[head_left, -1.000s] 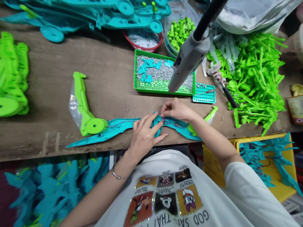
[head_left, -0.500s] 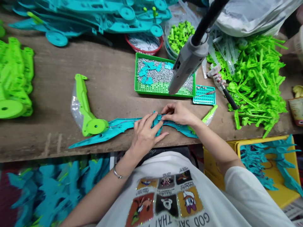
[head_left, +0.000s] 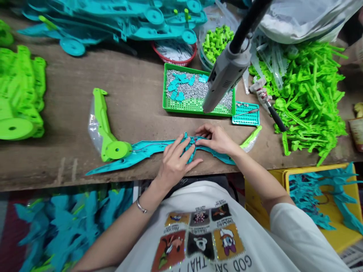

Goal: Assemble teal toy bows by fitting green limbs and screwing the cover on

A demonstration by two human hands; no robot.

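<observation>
A long teal plastic bow-shaped shell (head_left: pixel 150 148) lies open along the table's near edge, with a thin wire running inside it. On its left end sits a lime-green curved arm (head_left: pixel 100 117) with a round hub and a clear plastic blade; a similar green tip (head_left: pixel 252 138) shows at the right end. My left hand (head_left: pixel 176 158) holds the shell's middle down, fingers laid across it and thumb on the near side. My right hand (head_left: pixel 217 139) is pinched at the shell's centre. A reddish bit of wire shows by its fingertips, but what they hold is too small to make out.
A green tray (head_left: pixel 198 113) of screws and small teal pieces stands ahead, beside a small teal tray (head_left: pixel 246 120) with a screwdriver. A grey tool (head_left: pixel 224 75) hangs overhead. Green parts (head_left: pixel 312 98) heap at right, near a black-handled hammer (head_left: pixel 276 117). A yellow bin (head_left: pixel 337 236) stands lower right.
My right fingertips have shifted slightly at the shell's centre, and more of the reddish wire shows there. My left hand keeps its place. The whole view has drifted a little.
</observation>
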